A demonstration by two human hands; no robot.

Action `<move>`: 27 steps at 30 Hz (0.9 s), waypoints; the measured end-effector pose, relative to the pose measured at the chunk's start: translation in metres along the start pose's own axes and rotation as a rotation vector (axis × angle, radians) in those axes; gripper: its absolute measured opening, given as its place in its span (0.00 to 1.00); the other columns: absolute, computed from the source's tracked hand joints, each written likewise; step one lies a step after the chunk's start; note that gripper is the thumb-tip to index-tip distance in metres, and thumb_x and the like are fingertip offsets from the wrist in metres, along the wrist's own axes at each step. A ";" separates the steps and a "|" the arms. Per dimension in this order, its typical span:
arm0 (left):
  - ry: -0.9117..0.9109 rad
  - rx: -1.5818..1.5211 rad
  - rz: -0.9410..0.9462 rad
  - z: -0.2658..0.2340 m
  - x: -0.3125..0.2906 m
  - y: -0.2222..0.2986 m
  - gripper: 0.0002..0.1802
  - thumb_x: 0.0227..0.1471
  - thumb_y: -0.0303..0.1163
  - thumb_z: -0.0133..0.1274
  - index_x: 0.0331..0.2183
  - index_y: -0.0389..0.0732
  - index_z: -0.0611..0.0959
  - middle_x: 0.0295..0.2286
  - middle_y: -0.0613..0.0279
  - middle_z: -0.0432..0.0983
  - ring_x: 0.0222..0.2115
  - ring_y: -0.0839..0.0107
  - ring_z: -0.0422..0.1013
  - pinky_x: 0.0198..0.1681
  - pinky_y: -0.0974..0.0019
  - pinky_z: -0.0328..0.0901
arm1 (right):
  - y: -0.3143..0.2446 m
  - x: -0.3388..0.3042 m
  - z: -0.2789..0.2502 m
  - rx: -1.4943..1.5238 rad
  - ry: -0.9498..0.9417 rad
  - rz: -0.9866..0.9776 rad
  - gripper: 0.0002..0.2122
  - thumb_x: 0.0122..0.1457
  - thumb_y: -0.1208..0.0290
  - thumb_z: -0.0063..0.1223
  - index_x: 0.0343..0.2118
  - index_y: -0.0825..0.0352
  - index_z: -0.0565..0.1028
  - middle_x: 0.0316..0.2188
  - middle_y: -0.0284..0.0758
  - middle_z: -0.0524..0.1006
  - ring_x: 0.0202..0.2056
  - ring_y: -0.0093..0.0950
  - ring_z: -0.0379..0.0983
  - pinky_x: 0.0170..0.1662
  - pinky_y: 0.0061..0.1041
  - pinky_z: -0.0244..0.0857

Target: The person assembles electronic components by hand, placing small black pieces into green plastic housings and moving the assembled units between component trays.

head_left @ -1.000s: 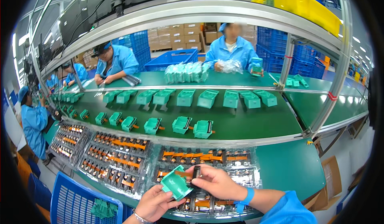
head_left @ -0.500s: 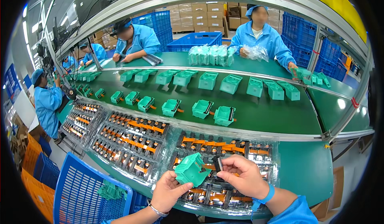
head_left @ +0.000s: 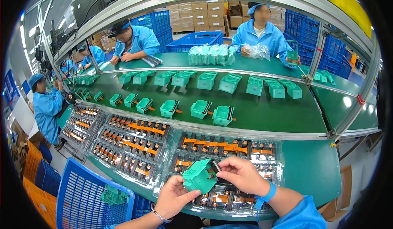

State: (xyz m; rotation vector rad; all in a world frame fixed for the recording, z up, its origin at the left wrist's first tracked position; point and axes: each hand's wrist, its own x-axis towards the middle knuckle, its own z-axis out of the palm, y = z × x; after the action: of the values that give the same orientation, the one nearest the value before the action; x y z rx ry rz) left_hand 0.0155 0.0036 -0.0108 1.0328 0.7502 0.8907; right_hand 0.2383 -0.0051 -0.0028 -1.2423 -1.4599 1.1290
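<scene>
My left hand (head_left: pixel 176 197) grips a green plastic housing (head_left: pixel 197 176) by its lower left side, thumb in front. The housing is tilted, with its open side facing right. Pinched between the fingers of my right hand (head_left: pixel 245 177) is a small black bar-shaped part (head_left: pixel 215 166). That part is at the housing's open edge; whether it is seated inside cannot be made out. Below both hands lies a clear plastic tray (head_left: pixel 281 157) filled with black parts that carry orange ribbon cables (head_left: pixel 204 143).
More filled trays (head_left: pixel 130 135) lie to the left. Beyond is a green conveyor belt (head_left: pixel 262 116) with two rows of green housings (head_left: pixel 223 115). A blue basket (head_left: pixel 67 204) holding green pieces (head_left: pixel 113 195) stands at lower left. Co-workers (head_left: pixel 262 37) sit across the belt, behind a metal frame (head_left: pixel 350 110).
My right hand has brought the black part left, up to the housing's open edge. The housing has turned slightly. Across the belt, a co-worker has raised a green piece. The view has shifted a little.
</scene>
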 end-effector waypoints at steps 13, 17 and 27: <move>-0.034 -0.025 0.005 0.001 -0.003 0.005 0.18 0.43 0.15 0.55 0.37 0.36 0.67 0.39 0.57 0.69 0.41 0.70 0.68 0.46 0.66 0.65 | 0.003 0.002 0.003 0.253 -0.073 0.122 0.08 0.50 0.79 0.55 0.32 0.71 0.70 0.29 0.31 0.72 0.31 0.18 0.70 0.35 0.17 0.67; -0.082 0.025 0.018 0.005 -0.006 0.008 0.18 0.43 0.16 0.55 0.37 0.35 0.68 0.39 0.57 0.69 0.41 0.71 0.68 0.46 0.67 0.65 | -0.001 0.001 -0.002 0.229 -0.146 0.164 0.07 0.49 0.80 0.56 0.31 0.71 0.69 0.27 0.30 0.72 0.29 0.16 0.70 0.32 0.16 0.68; -0.019 0.003 -0.015 0.006 -0.004 0.003 0.20 0.40 0.15 0.56 0.36 0.38 0.67 0.36 0.57 0.71 0.37 0.71 0.70 0.39 0.68 0.69 | 0.006 0.001 0.001 0.270 -0.154 0.165 0.08 0.50 0.76 0.56 0.33 0.70 0.70 0.27 0.32 0.74 0.29 0.18 0.72 0.28 0.18 0.69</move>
State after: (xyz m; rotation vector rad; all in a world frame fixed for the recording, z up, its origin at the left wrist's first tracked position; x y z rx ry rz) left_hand 0.0178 -0.0014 -0.0057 1.0354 0.7431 0.8658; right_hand 0.2386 -0.0037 -0.0084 -1.1206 -1.2807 1.5076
